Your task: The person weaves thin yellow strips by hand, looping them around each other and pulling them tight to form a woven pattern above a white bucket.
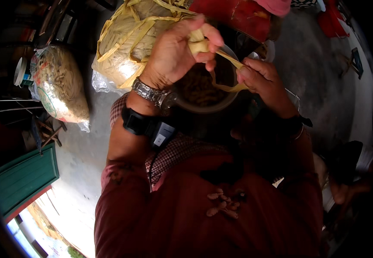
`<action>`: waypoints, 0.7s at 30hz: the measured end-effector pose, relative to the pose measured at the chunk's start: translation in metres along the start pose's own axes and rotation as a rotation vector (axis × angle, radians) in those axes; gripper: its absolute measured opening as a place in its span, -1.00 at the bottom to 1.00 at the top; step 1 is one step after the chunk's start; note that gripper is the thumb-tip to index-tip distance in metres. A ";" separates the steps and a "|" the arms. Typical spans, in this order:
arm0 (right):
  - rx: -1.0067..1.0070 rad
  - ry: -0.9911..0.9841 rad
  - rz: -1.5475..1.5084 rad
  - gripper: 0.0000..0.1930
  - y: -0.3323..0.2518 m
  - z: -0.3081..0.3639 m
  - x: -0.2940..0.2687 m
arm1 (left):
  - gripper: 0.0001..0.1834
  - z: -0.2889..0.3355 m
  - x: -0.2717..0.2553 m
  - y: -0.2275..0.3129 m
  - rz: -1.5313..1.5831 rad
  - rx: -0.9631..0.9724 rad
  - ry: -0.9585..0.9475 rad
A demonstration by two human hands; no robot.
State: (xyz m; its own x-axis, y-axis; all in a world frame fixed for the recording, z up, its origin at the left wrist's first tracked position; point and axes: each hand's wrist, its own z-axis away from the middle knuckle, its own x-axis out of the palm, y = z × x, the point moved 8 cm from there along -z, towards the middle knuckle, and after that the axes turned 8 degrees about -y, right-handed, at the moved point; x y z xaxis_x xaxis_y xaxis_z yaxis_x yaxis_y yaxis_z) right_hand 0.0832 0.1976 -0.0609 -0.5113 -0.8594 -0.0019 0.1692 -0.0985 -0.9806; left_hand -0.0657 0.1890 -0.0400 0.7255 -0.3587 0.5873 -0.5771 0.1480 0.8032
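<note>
My left hand (pixel 171 53), with a metal watch at the wrist, has its fingers curled around a pale yellow flat strip (pixel 229 58) that looks like dried plant fibre. The strip is wound into a small bunch at those fingers. To the right, my right hand (pixel 264 81) pinches the strip between thumb and fingers, and a loose loop hangs below. Under both hands stands a round metal pot (pixel 221 106) with brown pieces in it, too dark to name. Beyond my left hand lies a big bundle of yellow strips (pixel 117 47) in clear plastic, with long strips trailing over it.
A second plastic sack (pixel 61 84) of pale material stands on the floor at left, beside a white tub (pixel 20 71). A red surface (pixel 233 17) lies beyond the pot. At lower left is a green panel (pixel 25 176). Another person's arm (pixel 343 189) shows at lower right.
</note>
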 end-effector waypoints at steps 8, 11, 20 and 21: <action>-0.106 0.138 0.150 -0.74 -0.001 0.011 -0.017 | -0.47 -0.011 -0.004 0.009 -0.112 0.049 0.130; -0.147 0.178 0.212 -0.73 -0.003 0.011 -0.025 | -0.47 -0.013 0.003 0.002 -0.320 -0.007 0.227; 0.061 0.089 0.002 -0.73 0.015 0.002 -0.015 | -0.75 -0.013 -0.007 0.000 -0.525 -0.085 0.313; 0.051 0.089 -0.027 -0.73 0.011 -0.001 -0.011 | -0.78 -0.013 -0.005 0.000 -0.531 -0.091 0.326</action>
State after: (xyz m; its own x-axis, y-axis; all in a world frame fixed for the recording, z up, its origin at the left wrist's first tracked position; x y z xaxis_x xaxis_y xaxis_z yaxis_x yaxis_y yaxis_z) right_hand 0.0902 0.2067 -0.0716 -0.5883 -0.8086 0.0046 0.1962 -0.1482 -0.9693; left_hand -0.0645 0.2027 -0.0413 0.9898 -0.1072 0.0943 -0.0825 0.1097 0.9905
